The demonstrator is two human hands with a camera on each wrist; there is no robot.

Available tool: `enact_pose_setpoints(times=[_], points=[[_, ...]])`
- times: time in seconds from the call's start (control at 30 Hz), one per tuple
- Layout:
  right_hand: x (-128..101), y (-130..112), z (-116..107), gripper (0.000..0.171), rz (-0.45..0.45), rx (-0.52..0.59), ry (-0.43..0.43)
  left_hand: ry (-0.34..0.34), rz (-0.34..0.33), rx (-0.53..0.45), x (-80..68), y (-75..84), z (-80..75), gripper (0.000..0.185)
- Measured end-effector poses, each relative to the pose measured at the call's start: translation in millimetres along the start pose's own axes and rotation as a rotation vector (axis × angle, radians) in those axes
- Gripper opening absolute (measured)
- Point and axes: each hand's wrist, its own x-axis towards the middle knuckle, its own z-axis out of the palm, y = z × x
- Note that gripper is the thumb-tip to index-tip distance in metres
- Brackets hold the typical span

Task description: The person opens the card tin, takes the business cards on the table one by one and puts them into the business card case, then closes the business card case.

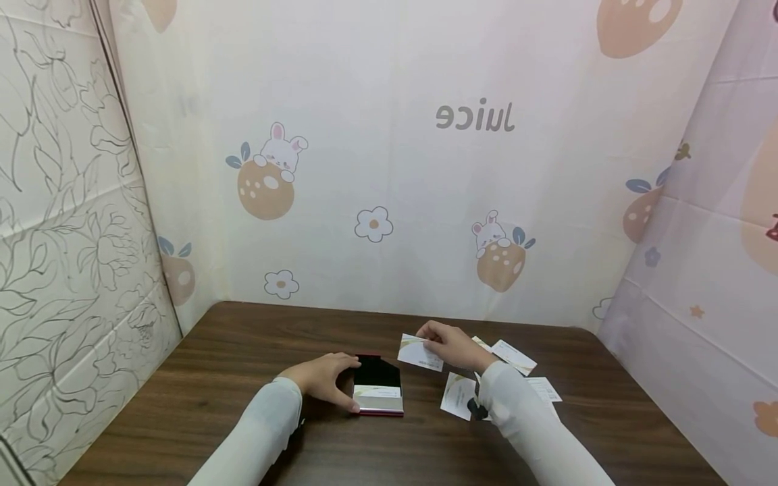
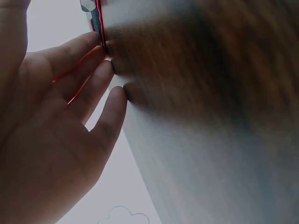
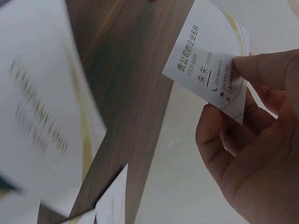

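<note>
Sleeves (image 1: 246, 428): nearest, reaching in from the counter's (image 1: 340, 449) near side, one toward each group of things.
Left hand (image 1: 325, 378): spread wide at the left edge of the case (image 1: 379, 403), thumb by its near corner, fingers toward the lid (image 1: 375, 370); probably there to keep it from sliding.
Case: open, about midway between the counter's left and right edges; the lid lies back toward the far edge, which leaves the inside facing the person.
Cards inside (image 1: 377, 391): in the near half, one edge showing above the front, likely tucked there to stay aligned.
Right hand (image 1: 452, 345): pinching a single card (image 1: 413, 352) between thumb and fingers.
Single card: just right of the case, gripped at one end, seemingly so its other end stays free and the print uncovered.
Loose cards (image 1: 460, 396): scattered toward the counter's right edge, some hidden under the right sleeve, perhaps for easy picking.
</note>
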Motion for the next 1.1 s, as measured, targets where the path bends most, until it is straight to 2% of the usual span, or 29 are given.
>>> enact_pose_setpoints(times=[0.17, 0.37, 0.53, 0.77, 1.1], points=[[7.2, -13.7, 11.9, 0.015, -0.022, 0.04, -0.042, -0.002, -0.004, 0.007, 0.7, 0.3, 0.5, 0.089], [16.4, -26.4, 27.3, 0.014, -0.116, 0.024, -0.096, -0.003, 0.002, 0.005, 1.7, 1.0, -0.4, 0.089], [20.1, -35.8, 40.2, 0.014, -0.121, 0.064, -0.151, -0.001, 0.002, 0.009, 2.3, 0.9, -0.3, 0.091], [21.4, -41.9, 55.5, 0.012, -0.144, 0.045, -0.181, 0.007, 0.008, 0.011, 2.3, 1.1, 0.8, 0.095], [20.7, -46.6, 60.6, 0.011, -0.164, 0.031, -0.192, 0.0, -0.014, 0.01, 1.4, 1.8, -0.8, 0.097]])
